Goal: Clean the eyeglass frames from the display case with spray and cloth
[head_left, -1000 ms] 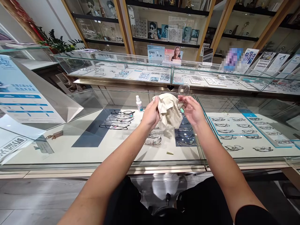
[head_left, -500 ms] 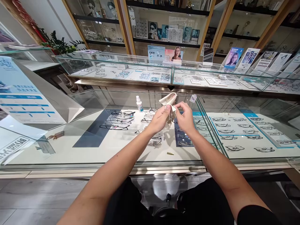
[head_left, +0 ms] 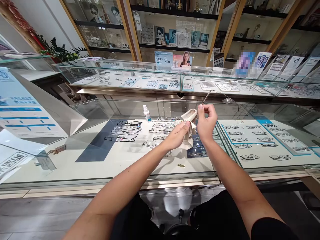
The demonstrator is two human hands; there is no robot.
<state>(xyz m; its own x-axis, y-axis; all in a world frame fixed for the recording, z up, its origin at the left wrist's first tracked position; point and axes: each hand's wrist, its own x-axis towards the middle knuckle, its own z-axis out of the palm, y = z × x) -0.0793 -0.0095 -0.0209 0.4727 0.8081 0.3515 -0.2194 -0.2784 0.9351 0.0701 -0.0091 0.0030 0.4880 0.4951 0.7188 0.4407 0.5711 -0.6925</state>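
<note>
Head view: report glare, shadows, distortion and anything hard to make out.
Head view: glare lies on the floor beyond the knees; head view: soft shadows fall on the pale display base; head view: wide-angle distortion, shelf posts leaning; head view: one poster pixelated; head view: the thin eyeglass frame by the right hand is faint against its background.

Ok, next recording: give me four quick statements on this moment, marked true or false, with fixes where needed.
1. The left hand holds the cream cloth. True.
2. The right hand grips the white bottle. False: it holds glasses; the bottle stands apart from both hands.
3. The small gold-coloured piece lies nearer the person than the bottle. True.
4. The leafy plant is at the far right. False: it is at the upper left.
</note>
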